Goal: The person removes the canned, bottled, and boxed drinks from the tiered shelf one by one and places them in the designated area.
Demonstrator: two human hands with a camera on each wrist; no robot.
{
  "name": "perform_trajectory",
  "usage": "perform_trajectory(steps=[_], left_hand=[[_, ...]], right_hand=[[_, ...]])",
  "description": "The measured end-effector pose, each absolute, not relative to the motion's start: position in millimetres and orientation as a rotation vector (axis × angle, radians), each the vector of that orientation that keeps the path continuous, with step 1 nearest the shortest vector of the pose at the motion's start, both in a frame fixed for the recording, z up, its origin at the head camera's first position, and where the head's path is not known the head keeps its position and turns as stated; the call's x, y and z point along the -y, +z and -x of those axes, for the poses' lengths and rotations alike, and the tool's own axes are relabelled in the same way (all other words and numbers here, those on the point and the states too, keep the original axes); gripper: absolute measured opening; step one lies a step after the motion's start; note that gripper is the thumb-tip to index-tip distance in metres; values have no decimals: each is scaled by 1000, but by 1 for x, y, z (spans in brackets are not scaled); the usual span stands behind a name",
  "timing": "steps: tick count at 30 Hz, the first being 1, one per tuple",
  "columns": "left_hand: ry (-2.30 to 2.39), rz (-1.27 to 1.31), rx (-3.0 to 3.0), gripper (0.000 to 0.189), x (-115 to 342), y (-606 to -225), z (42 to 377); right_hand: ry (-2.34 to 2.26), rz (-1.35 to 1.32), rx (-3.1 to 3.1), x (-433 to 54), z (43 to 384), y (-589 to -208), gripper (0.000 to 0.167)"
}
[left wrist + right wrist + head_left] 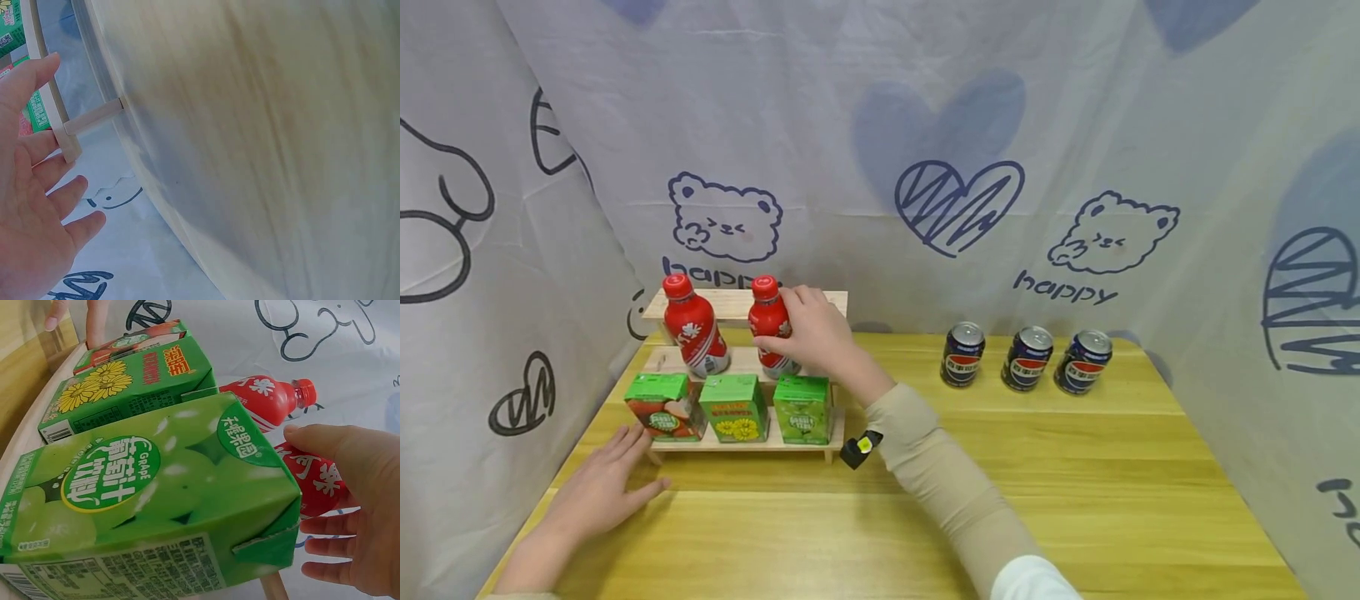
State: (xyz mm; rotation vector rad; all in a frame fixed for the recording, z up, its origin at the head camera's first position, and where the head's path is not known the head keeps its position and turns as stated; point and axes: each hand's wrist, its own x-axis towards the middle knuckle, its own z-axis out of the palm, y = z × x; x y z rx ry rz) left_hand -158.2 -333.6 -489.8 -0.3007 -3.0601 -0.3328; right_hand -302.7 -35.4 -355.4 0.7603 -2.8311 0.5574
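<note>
My right hand [814, 332] is at the right-hand red bottle [765, 321], thumb across its front and fingers around its far side. In the right wrist view that bottle [312, 481] shows between thumb and fingers, partly behind a green grape juice box [156, 494]. It stands on the middle step of a small wooden tiered rack [745, 360]. Left of it stands another red bottle [694, 329]. My left hand [598, 483] lies with fingers spread by the rack's front left corner, fingertips right at the rack's end in the left wrist view, holding nothing.
On the rack's lowest step stand a red-and-green juice box [662, 408], a chrysanthemum drink box [733, 410] and the grape box. Three dark blue cans [962, 354] stand in a row at the table's back right. A patterned cloth [880, 125] hangs behind the table [1037, 467].
</note>
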Motion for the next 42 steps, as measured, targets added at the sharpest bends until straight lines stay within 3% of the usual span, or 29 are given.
perform_trajectory(steps=[23, 42], left_hand=[[-348, 288, 3084, 92, 331, -490, 157], [-340, 283, 3095, 91, 333, -489, 159]], right_hand=[[445, -826, 2709, 29, 306, -355, 65], [438, -818, 2630, -24, 298, -348, 67]])
